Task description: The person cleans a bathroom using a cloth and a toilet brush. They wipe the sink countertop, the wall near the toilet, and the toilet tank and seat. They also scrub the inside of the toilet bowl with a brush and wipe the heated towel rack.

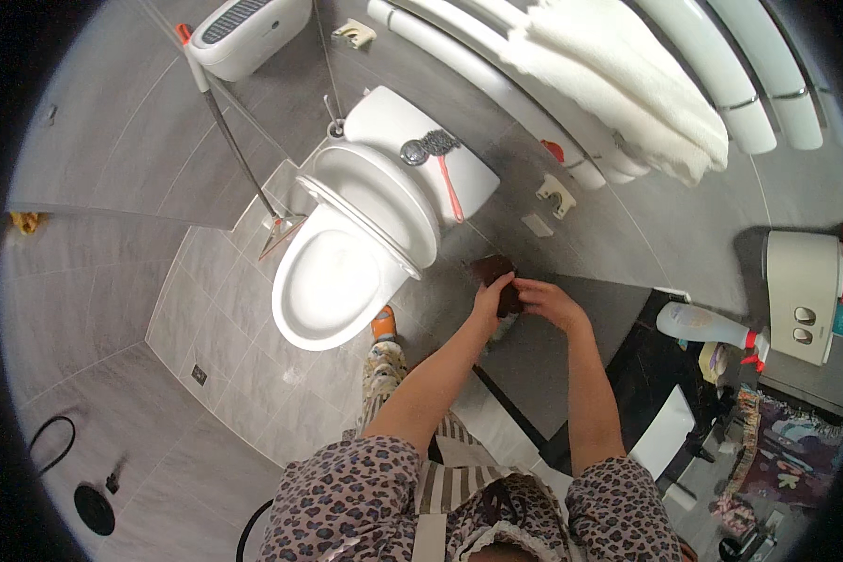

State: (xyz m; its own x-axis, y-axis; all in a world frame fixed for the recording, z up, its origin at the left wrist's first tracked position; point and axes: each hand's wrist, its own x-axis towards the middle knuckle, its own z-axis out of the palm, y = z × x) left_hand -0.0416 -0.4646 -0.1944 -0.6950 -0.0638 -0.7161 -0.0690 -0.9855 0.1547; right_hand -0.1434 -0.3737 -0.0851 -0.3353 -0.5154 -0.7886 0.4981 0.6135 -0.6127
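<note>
My two hands meet in front of me, to the right of the toilet (324,328). Between them is a small dark brown thing (493,270), soft-looking, whose kind I cannot make out. My left hand (490,302) is closed around its lower left side. From the right, my right hand (551,304) pinches it with bent fingers. Something pale shows just beneath the hands, too covered to name. The toilet's lid (384,192) and seat stand raised. On the tank (384,110) lies a brush with dark bristles and a red handle (450,187), beside a round grey scourer (413,153).
A long-handled floor tool (239,150) leans at the left of the toilet. White towels (618,75) hang on a rail rack at upper right. At right, a spray bottle (702,324) lies near a dark grey panel (581,347). My orange-shod foot (384,324) is beside the bowl.
</note>
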